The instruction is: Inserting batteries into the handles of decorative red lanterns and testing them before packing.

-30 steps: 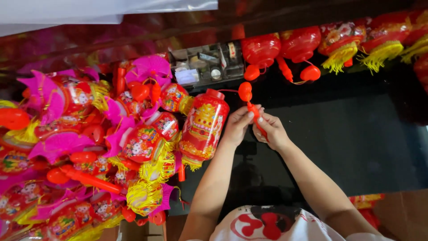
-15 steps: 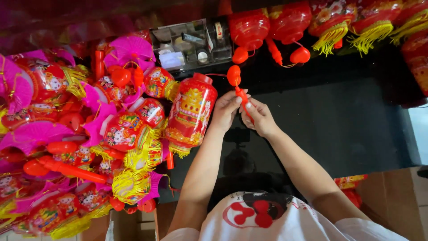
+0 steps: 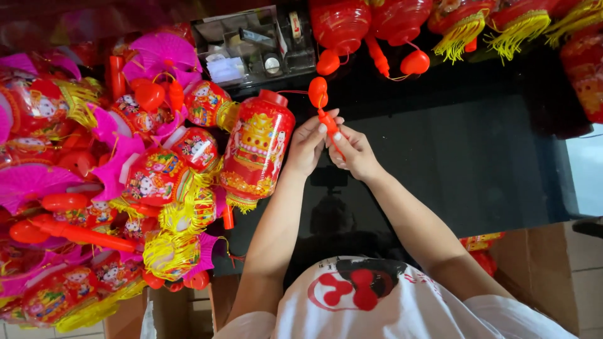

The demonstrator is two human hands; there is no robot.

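Item: red plastic lantern handle [image 3: 326, 116], a slim stick with a bulb-shaped end, held over the black glass tabletop [image 3: 477, 163].

Left hand [image 3: 306, 145]: fingers closed narrowly on the handle's lower shaft, thumb on top, just beside the right hand.

Right hand [image 3: 355, 154]: fingertips pinched on the same shaft from the other side; the two hands touch around it.

Attached piece: red cylindrical paper lantern [image 3: 257, 147] with gold print and a yellow fringe, lying just left of the left hand, joined to the handle's bulb by a thin cord [image 3: 292, 92].

Handling note, as a judgement: the stick is thin and the cord fine, so a light, steady pinch close to the joint suits it best. Keep the cord slack enough not to tug the lantern, and keep the shaft straight between both thumbs; twisting could snap it.

Surroundings: heap of finished lanterns with pink fans [image 3: 107, 182] on the left; clear plastic organiser box [image 3: 251, 47] beyond the hands; more red lanterns with yellow tassels [image 3: 452, 25] along the far edge.
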